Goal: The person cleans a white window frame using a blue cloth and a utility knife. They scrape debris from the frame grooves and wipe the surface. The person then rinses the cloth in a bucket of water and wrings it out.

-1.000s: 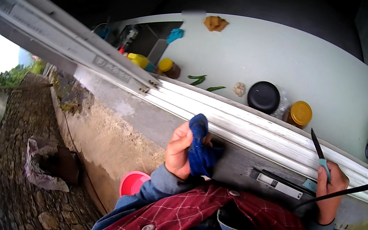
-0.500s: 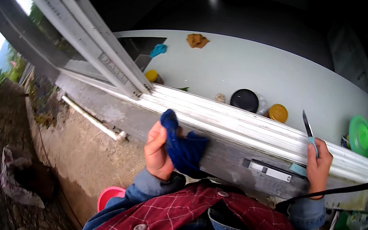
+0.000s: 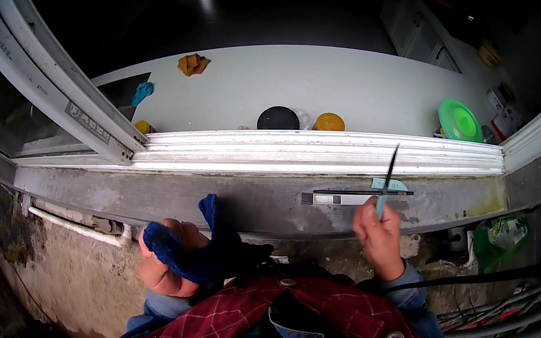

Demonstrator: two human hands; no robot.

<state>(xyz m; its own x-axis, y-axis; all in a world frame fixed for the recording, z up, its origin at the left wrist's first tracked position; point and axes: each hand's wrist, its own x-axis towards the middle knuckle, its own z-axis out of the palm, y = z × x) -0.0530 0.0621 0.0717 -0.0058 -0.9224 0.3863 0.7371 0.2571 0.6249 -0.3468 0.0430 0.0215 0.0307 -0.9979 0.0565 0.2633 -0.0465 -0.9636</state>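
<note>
Right grip (image 3: 381, 240) holds a knife (image 3: 386, 186); left grip (image 3: 162, 276), seemingly, a blue cloth (image 3: 202, 259).

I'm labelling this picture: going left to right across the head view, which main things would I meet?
Teal cloth, left hand, black round object, yellow round lid, right hand holding a knife, green round dish, green bag.

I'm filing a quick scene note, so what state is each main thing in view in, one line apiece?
Left hand, grip closed on the blue cloth
Blue cloth, bunched
Right hand, grip closed on the knife
Knife, blade exposed, pointing away from the person
Window, open
Brown cloth, crumpled on the countertop
Teal cloth, crumpled
Green dish, tilted
</note>
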